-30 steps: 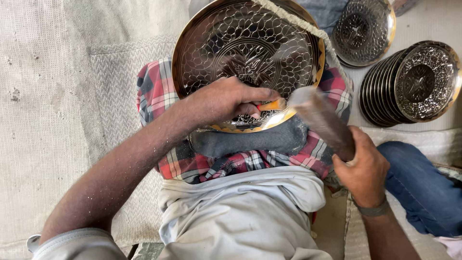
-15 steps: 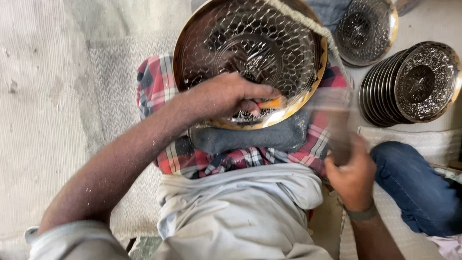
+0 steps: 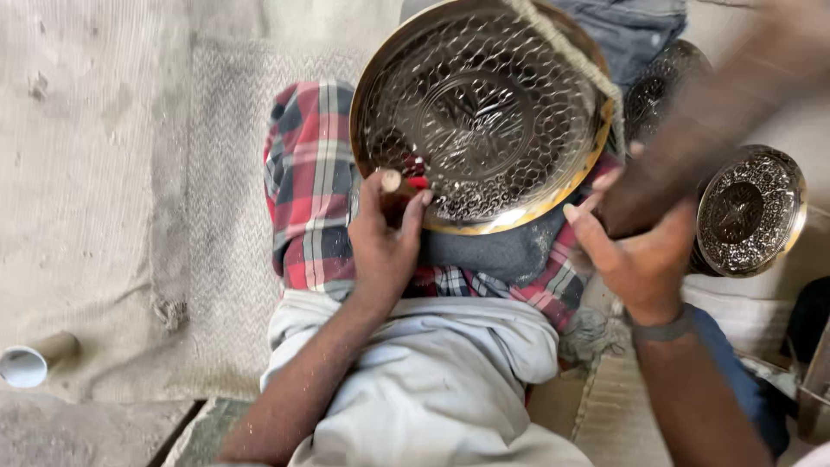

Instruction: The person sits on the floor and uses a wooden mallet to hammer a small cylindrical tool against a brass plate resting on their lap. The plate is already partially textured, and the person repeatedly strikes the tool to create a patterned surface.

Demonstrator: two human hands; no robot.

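A large round brass plate (image 3: 481, 112) with an embossed net pattern rests tilted on a red checked cloth (image 3: 307, 182) over my lap. My left hand (image 3: 386, 242) sits at the plate's lower left rim, fingers closed around a small punch tool (image 3: 392, 182) whose round end shows. My right hand (image 3: 640, 255) is raised at the right, gripping a dark wooden mallet (image 3: 700, 130) that is blurred with motion above the plates.
A stack of smaller embossed metal plates (image 3: 748, 212) stands on edge at the right, another plate (image 3: 657, 95) behind it. A short tube or cup (image 3: 35, 361) lies on the woven mat (image 3: 112, 173) at the lower left. A cord (image 3: 566, 56) crosses the big plate's upper right.
The view has shifted so the plate sits further right. My right hand swung the mallet up from beside the plate to high at the right. My left hand stays at the rim.
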